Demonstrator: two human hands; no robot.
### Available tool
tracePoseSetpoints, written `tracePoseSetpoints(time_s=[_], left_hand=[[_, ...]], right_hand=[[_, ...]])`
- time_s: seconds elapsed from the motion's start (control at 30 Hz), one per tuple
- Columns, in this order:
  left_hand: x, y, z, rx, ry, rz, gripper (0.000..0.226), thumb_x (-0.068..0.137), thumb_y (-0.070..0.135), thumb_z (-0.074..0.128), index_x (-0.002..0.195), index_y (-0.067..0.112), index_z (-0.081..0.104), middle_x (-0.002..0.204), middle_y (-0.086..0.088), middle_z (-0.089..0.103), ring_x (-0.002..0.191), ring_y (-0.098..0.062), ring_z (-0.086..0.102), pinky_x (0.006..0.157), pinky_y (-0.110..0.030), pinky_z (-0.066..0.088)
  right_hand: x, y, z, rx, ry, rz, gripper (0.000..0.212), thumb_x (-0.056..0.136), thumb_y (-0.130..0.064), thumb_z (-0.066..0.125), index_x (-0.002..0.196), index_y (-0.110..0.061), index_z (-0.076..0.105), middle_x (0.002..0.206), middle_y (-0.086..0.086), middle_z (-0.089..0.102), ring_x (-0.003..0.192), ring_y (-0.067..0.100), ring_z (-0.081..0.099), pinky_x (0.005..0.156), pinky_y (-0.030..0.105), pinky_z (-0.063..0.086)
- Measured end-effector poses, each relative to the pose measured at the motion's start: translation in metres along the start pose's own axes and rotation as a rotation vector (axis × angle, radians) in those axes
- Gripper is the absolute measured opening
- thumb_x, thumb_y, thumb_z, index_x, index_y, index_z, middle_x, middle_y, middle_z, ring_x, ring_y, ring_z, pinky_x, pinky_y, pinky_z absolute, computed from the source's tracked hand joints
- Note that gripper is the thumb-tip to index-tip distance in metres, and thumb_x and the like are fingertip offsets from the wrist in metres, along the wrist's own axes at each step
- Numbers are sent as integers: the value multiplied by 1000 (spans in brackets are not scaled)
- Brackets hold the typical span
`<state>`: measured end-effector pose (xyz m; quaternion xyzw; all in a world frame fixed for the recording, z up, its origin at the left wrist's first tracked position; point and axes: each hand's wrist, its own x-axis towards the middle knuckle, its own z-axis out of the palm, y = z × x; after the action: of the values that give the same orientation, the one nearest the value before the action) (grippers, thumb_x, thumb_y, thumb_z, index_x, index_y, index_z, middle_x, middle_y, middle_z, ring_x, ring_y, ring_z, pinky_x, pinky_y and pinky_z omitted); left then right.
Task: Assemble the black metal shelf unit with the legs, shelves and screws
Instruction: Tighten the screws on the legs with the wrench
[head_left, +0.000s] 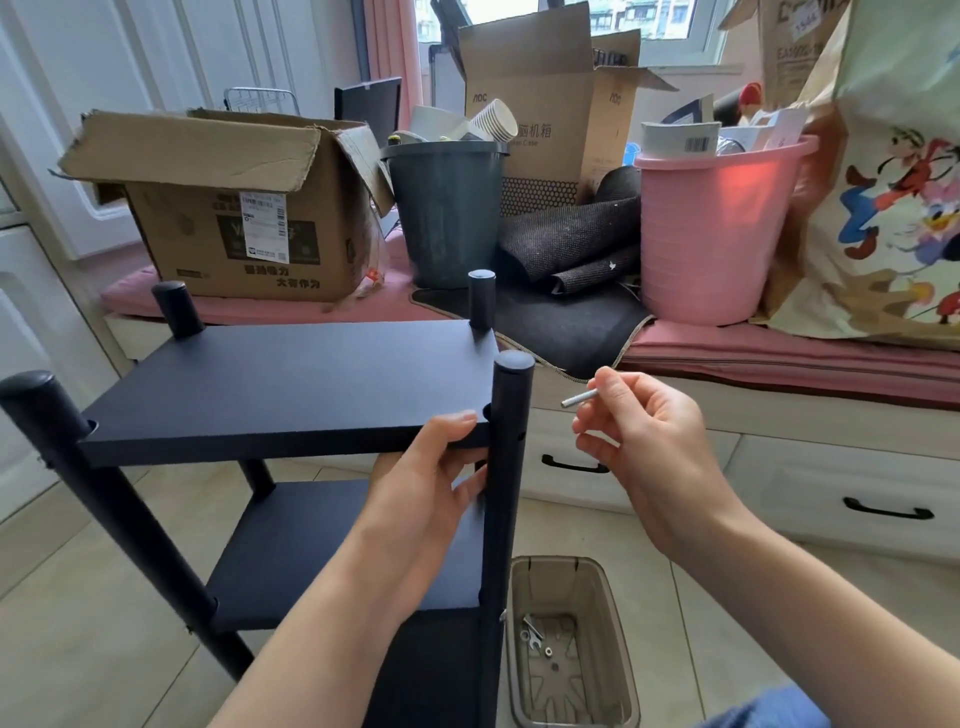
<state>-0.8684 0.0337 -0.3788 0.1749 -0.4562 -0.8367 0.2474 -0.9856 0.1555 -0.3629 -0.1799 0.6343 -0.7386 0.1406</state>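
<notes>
The black shelf unit stands in front of me with round legs at its corners. Its top shelf (291, 379) sits between them, and a lower shelf (311, 545) shows beneath. My left hand (431, 478) grips the front right corner of the top shelf, thumb on top and fingers underneath, beside the near right leg (506, 467). That leg has small holes in its side. To the right of the leg, my right hand (644, 441) pinches a silver screw (582, 399), its tip pointing left toward the leg, a little apart from it.
A beige plastic bin (618, 639) on the tiled floor at lower right holds loose screws, a washer and a small wrench. Behind the shelf a pink-cushioned bench with drawers carries a cardboard box (223, 208), a dark bucket (447, 213) and a pink bucket (711, 234).
</notes>
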Motion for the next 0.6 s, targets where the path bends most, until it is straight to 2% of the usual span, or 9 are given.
tracePoseSetpoints(time_s=[0.1,0.17,0.27,0.33,0.4,0.5,0.53,0.6], left_hand=[[-1,9,-19,2,23,15,21,70,24,64,83,7,62,84,-12,69,80,-23,67,78,-36,60],[-2,19,-35,9,45,27,22,72,23,60,84,6,57,75,-10,64,73,-23,63,66,-31,59],[-9,35,-53,53,110,56,13,82,19,55,79,7,54,67,-8,56,62,-22,60,61,-32,57],[-15,43,-62,95,179,78,23,94,13,45,73,8,52,63,-6,52,57,-20,57,61,-35,57],[-20,49,-72,142,219,101,30,102,17,39,75,8,50,61,-5,52,53,-19,56,61,-37,54],[-27,59,-94,167,267,127,30,103,24,44,77,15,56,72,-6,53,62,-21,55,61,-37,49],[-28,64,-103,144,286,135,25,100,23,50,77,18,56,75,-5,50,63,-20,53,57,-34,51],[-29,77,-119,81,274,123,7,90,22,58,92,16,54,84,-4,49,59,-17,52,46,-27,50]], right_hand=[[8,3,11,47,-10,53,24,102,-27,51,84,-13,59,67,-4,57,63,7,55,62,24,50],[12,5,19,55,-5,80,26,102,-30,50,83,-13,58,72,-4,56,67,7,53,63,25,49],[17,9,33,8,-17,97,28,102,-32,50,81,-16,59,87,4,62,76,10,54,65,25,48],[17,13,42,-43,-49,101,28,102,-32,49,83,-16,60,99,9,67,83,11,57,67,24,48],[14,17,50,-90,-92,105,28,102,-32,48,84,-15,61,107,8,70,92,13,62,70,24,50],[7,17,60,-101,-194,130,31,103,-32,47,86,-12,62,103,-1,74,105,12,66,83,27,52],[3,15,63,-86,-233,149,32,104,-32,45,87,-11,61,101,-2,76,106,11,66,88,30,52],[-4,11,68,-43,-307,192,32,105,-33,41,86,-11,56,98,-1,77,102,11,70,95,36,50]])
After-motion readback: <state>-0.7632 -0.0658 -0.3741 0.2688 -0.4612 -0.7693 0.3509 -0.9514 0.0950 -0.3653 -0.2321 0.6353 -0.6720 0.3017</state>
